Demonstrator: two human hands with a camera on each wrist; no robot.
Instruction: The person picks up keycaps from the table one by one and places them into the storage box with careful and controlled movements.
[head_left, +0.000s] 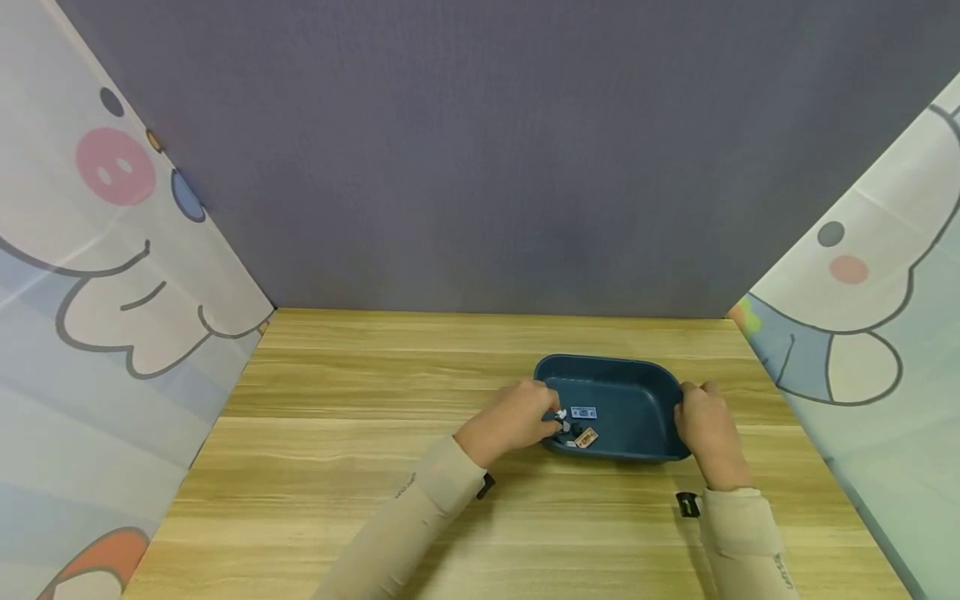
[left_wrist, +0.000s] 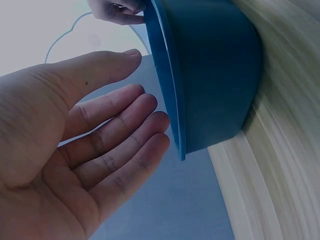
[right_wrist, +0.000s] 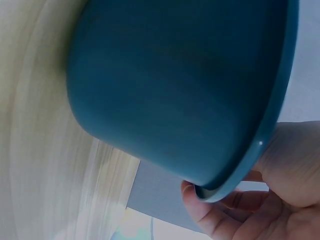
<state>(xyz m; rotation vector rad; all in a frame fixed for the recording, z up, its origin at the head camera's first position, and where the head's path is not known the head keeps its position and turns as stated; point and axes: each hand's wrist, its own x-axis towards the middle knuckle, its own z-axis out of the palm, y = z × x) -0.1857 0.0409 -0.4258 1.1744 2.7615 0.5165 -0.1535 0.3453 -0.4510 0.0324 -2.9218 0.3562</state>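
A dark teal plastic basin [head_left: 630, 408] stands on the wooden table. Its right end is gripped by my right hand [head_left: 710, 429], with fingers curled over the rim, as the right wrist view shows. My left hand [head_left: 517, 418] is over the basin's left end. In the left wrist view that hand's fingers [left_wrist: 132, 150] are loosely bent near the rim, thumb apart, with nothing held between them. Inside the basin, close to the left fingertips, lie a pale blue printed piece [head_left: 583, 412], a tan printed piece [head_left: 587, 437], a small black piece [head_left: 576, 429] and some white bits.
The wooden table [head_left: 337, 400] ends at a grey wall panel [head_left: 480, 167] behind the basin. Cartoon-printed curtains [head_left: 97, 317] hang along both sides. Small black devices [head_left: 687, 504] sit by both sleeve cuffs.
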